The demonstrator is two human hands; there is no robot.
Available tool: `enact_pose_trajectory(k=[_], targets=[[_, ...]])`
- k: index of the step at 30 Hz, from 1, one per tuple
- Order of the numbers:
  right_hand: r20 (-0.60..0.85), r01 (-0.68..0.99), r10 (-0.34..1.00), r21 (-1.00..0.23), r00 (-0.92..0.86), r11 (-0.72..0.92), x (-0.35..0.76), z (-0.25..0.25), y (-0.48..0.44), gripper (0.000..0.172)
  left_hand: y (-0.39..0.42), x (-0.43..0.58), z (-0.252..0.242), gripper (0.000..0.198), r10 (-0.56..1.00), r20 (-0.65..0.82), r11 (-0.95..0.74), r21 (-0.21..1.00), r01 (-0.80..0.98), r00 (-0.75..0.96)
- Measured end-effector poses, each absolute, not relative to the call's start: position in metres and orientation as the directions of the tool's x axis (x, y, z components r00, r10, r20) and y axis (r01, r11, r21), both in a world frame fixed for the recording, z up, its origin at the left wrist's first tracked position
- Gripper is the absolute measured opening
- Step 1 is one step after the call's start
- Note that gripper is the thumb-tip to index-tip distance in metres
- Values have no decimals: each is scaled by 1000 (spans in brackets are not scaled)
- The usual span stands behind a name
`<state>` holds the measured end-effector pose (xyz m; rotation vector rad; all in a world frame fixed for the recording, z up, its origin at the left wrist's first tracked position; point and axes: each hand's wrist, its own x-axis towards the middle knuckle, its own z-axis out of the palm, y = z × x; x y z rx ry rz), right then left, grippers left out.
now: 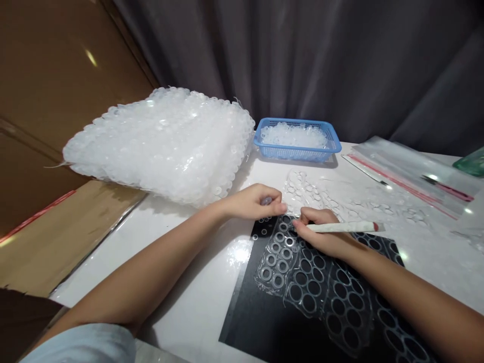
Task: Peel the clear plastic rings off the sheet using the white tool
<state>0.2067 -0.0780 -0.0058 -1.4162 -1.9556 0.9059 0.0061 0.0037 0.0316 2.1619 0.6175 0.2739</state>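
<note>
My right hand (321,233) grips a slim white pen-like tool (344,228) with a reddish end; its tip is hidden by the fingers. Curled just to the left, my left hand (257,202) has a small translucent piece (266,200) in its fingers, its exact shape unclear. Both hands are over the upper part of a black mat (242,322). On the mat lie clear plastic sheets (278,262) with moulded rings in rows, larger toward the right. A few small loose rings (263,232) rest near the left hand.
A large clear bag (162,146) packed with translucent rings stands at the back left. Behind the hands is a blue basket (298,154) of similar pieces. Clear sheet scraps (310,191), zip bags (408,171) and a pink-handled tool (454,190) lie farther right. Cardboard (68,232) is at left.
</note>
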Motion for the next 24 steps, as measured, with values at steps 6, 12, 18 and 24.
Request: enact_pose_trajectory(k=[6,12,18,24], targets=[[19,614,953,-761,-301,209,205,-9,-76,31,-7,15,29,18,429,-15,-710,613,347,903],[24,641,949,-733,-313,230,204,-12,-75,27,-9,17,27,10,284,-23,-764,599,240,959],[35,677,942,-686,-333,265,201,-10,-77,28,-8,17,22,13,262,-86,-744,617,257,961],[43,640,948,-728,-316,247,203,-10,-78,27,8,3,26,21,562,19,-373,898,233,827]])
